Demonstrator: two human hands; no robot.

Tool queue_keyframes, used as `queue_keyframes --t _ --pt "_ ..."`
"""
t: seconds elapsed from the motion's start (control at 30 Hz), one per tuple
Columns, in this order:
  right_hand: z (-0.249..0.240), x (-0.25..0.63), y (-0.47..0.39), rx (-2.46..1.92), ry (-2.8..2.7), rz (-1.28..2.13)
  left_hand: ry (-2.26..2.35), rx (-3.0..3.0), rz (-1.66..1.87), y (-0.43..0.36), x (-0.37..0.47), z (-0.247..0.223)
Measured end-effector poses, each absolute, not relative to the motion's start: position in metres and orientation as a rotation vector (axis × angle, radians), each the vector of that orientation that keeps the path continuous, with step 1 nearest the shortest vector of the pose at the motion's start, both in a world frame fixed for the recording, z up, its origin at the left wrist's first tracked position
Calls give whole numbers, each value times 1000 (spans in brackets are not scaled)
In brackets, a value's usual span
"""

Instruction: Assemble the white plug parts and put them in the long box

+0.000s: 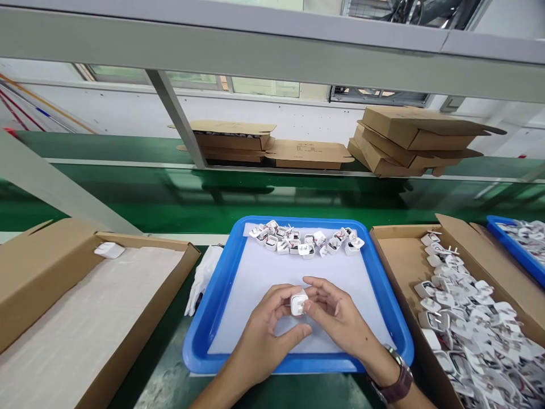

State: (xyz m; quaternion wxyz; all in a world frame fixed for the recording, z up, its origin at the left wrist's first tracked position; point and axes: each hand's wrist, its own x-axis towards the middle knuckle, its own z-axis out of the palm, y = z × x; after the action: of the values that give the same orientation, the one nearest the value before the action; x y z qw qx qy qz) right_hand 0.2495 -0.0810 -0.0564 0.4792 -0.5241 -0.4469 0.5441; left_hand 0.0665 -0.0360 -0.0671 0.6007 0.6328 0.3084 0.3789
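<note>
Between both hands, above the blue tray (235, 267), is a small white plug charger (298, 303) with its prong side facing me. My left hand (272, 326) has its fingers against the charger's left side, while its thumb points right below it. My right hand (336, 318) pinches the charger from the right, thumb on the front face and fingers behind. A watch is on the right wrist. Along the tray's far side lie several open white charger housings (293, 246) with small wires and parts showing.
At left, a lined cardboard box (140, 284) holds one white charger (109, 250). A box of loose charger parts (472, 318) stands at right, with another blue tray (517, 250) beyond. White gloves (204, 275) lie beside the tray. Cardboard boxes (417, 136) sit behind the frame bar.
</note>
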Motion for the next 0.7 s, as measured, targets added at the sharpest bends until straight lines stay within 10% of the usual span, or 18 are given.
queue_keyframes --t 0.7 --pt "-55 249 -82 -1165 -1127 1303 694 1282 917 -28 59 -62"
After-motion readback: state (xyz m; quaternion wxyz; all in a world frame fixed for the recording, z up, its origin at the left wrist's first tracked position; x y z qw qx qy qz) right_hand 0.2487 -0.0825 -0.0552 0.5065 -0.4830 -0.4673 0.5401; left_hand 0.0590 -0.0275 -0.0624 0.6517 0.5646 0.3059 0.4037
